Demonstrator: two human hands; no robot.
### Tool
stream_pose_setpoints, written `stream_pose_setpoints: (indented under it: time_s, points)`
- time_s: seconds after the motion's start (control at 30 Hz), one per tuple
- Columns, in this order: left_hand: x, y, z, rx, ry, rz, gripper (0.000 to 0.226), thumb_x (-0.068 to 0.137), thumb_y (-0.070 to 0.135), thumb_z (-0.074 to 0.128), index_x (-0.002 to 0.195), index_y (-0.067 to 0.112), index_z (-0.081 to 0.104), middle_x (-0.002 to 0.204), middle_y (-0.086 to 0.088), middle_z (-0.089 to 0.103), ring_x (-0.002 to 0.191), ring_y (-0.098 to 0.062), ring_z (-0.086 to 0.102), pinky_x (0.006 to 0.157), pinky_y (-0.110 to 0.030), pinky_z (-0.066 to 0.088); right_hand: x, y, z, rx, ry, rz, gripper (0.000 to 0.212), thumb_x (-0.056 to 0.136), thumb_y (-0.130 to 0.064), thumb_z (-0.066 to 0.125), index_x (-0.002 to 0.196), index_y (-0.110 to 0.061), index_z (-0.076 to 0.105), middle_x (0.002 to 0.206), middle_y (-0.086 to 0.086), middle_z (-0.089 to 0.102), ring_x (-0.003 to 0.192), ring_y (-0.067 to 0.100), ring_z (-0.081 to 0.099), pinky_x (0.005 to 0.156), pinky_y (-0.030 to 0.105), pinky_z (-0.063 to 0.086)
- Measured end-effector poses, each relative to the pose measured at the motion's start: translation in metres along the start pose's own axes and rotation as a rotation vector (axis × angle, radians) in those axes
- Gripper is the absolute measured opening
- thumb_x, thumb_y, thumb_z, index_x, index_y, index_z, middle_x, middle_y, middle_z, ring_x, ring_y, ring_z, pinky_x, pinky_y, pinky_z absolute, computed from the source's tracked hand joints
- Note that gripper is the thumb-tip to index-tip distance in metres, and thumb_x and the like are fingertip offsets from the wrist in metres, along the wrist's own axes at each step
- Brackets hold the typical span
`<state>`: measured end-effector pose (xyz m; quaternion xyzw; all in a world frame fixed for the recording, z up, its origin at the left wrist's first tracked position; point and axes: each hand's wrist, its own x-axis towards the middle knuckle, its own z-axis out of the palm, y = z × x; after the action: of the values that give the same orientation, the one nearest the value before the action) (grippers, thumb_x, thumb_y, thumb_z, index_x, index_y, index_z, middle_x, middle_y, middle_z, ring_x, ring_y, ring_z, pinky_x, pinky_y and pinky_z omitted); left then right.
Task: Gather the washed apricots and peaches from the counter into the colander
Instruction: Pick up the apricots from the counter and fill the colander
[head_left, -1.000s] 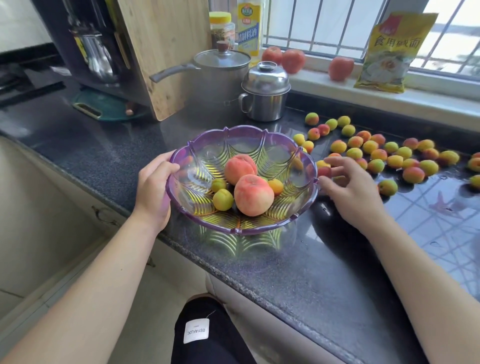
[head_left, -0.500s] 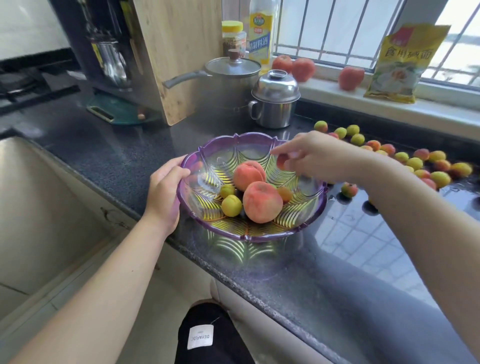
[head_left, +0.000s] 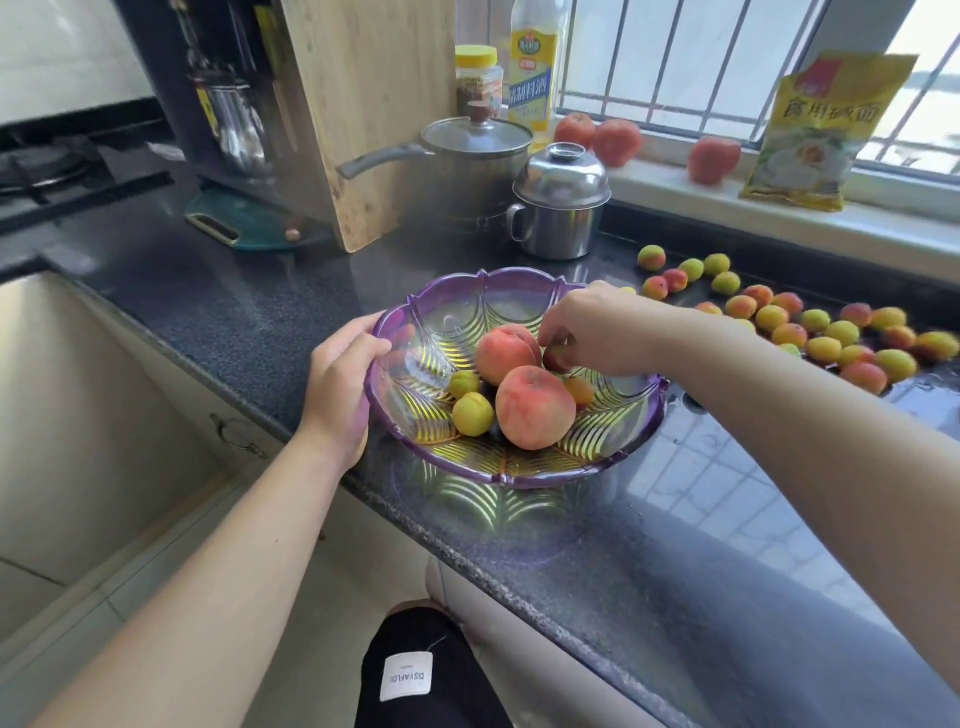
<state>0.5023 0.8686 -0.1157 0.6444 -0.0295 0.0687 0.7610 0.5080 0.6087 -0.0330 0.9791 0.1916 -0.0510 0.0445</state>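
A purple see-through colander (head_left: 524, 475) stands at the counter's front edge. Inside lie two peaches (head_left: 535, 408), one in front of the other, and a few small apricots (head_left: 472, 414). My left hand (head_left: 340, 382) grips the colander's left rim. My right hand (head_left: 597, 330) reaches down into the colander over its right side, fingers curled round an apricot (head_left: 555, 357) just behind the peaches. Several more apricots (head_left: 826, 338) lie scattered on the black counter (head_left: 249, 317) to the right.
Behind the colander stand a lidded steel mug (head_left: 560, 208), a lidded pot (head_left: 467, 161) and a leaning wooden cutting board (head_left: 374, 104). Three red fruits (head_left: 714, 160), bottles and a yellow bag (head_left: 815, 135) sit on the windowsill. A sink (head_left: 78, 415) lies to the left.
My right hand picked an apricot from the counter pile, carried it left over the rim and lowered it into the colander. My left hand stayed on the rim.
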Motion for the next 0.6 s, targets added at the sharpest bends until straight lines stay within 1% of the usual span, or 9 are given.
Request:
stream_pose_setpoints:
  time_s: [0.07, 0.13, 0.23, 0.27, 0.33, 0.37, 0.4, 0.47, 0.6]
  points:
    - [-0.001, 0.0, 0.0, 0.016, 0.003, -0.006, 0.032, 0.095, 0.008, 0.05, 0.115, 0.008, 0.074, 0.098, -0.001, 0.079, 0.098, -0.017, 0.076, 0.081, -0.03, 0.063, -0.003, 0.001, -0.001, 0.035, 0.018, 0.011, 0.009, 0.092, -0.025, 0.062, 0.094, -0.022, 0.07, 0.085, -0.004, 0.067, 0.078, 0.023, 0.062, 0.071, 0.041, 0.057]
    - [-0.002, 0.001, 0.0, 0.033, 0.003, -0.008, 0.032, 0.099, 0.003, 0.047, 0.114, 0.009, 0.075, 0.098, 0.0, 0.079, 0.098, -0.016, 0.076, 0.08, -0.03, 0.063, -0.015, 0.006, -0.005, 0.108, 0.125, 0.03, 0.01, 0.093, -0.025, 0.064, 0.099, -0.021, 0.071, 0.089, -0.004, 0.068, 0.083, 0.022, 0.063, 0.077, 0.041, 0.057]
    - [-0.001, 0.001, 0.0, 0.033, 0.006, -0.015, 0.031, 0.096, 0.007, 0.049, 0.112, 0.012, 0.075, 0.097, 0.0, 0.079, 0.097, -0.017, 0.076, 0.08, -0.03, 0.063, -0.055, 0.024, -0.006, 0.474, 0.533, 0.195, 0.019, 0.097, -0.014, 0.062, 0.109, -0.021, 0.074, 0.099, -0.009, 0.071, 0.089, 0.009, 0.066, 0.083, 0.024, 0.053]
    - [-0.002, 0.002, -0.001, 0.03, 0.011, -0.016, 0.031, 0.092, 0.011, 0.051, 0.111, 0.012, 0.075, 0.098, -0.001, 0.079, 0.097, -0.018, 0.075, 0.081, -0.031, 0.062, -0.07, 0.031, -0.001, 0.563, 0.663, 0.275, 0.02, 0.097, -0.011, 0.06, 0.107, -0.022, 0.074, 0.098, -0.01, 0.071, 0.087, 0.006, 0.065, 0.081, 0.018, 0.049]
    - [-0.004, 0.003, 0.003, 0.017, 0.012, -0.022, 0.032, 0.089, 0.012, 0.051, 0.111, 0.012, 0.074, 0.102, -0.003, 0.077, 0.098, -0.017, 0.074, 0.083, -0.031, 0.061, -0.097, 0.045, 0.025, 0.606, 0.806, 0.476, 0.021, 0.095, -0.008, 0.057, 0.101, -0.02, 0.074, 0.09, -0.008, 0.069, 0.077, 0.007, 0.062, 0.068, 0.009, 0.042]
    - [-0.005, 0.003, 0.006, 0.018, 0.007, -0.021, 0.03, 0.092, 0.009, 0.049, 0.113, 0.01, 0.071, 0.104, -0.003, 0.075, 0.097, -0.013, 0.073, 0.083, -0.028, 0.06, -0.108, 0.05, 0.041, 0.596, 0.833, 0.564, 0.022, 0.094, -0.005, 0.055, 0.099, -0.017, 0.073, 0.088, -0.004, 0.068, 0.075, 0.011, 0.06, 0.064, 0.01, 0.04]
    - [-0.008, 0.004, 0.011, 0.035, -0.005, -0.016, 0.029, 0.097, 0.004, 0.045, 0.115, 0.008, 0.068, 0.104, -0.002, 0.072, 0.093, -0.007, 0.073, 0.08, -0.024, 0.058, -0.117, 0.055, 0.059, 0.577, 0.845, 0.628, 0.024, 0.092, -0.002, 0.054, 0.099, -0.014, 0.073, 0.09, 0.0, 0.068, 0.078, 0.016, 0.06, 0.066, 0.013, 0.04]
    - [-0.012, 0.006, 0.023, 0.064, -0.02, -0.012, 0.03, 0.101, -0.004, 0.038, 0.114, 0.009, 0.062, 0.101, 0.001, 0.067, 0.084, 0.001, 0.07, 0.073, -0.019, 0.055, -0.131, 0.063, 0.086, 0.537, 0.875, 0.698, 0.025, 0.092, 0.001, 0.053, 0.101, -0.009, 0.074, 0.098, 0.007, 0.07, 0.09, 0.021, 0.062, 0.078, 0.022, 0.044]
    - [-0.019, 0.003, 0.05, 0.037, 0.004, -0.048, 0.026, 0.091, 0.003, 0.047, 0.107, 0.017, 0.062, 0.098, 0.001, 0.066, 0.082, -0.008, 0.067, 0.068, -0.024, 0.055, -0.143, 0.07, 0.102, 0.455, 0.892, 0.757, 0.022, 0.092, -0.001, 0.058, 0.108, -0.006, 0.073, 0.108, 0.011, 0.069, 0.103, 0.027, 0.058, 0.089, 0.023, 0.037]
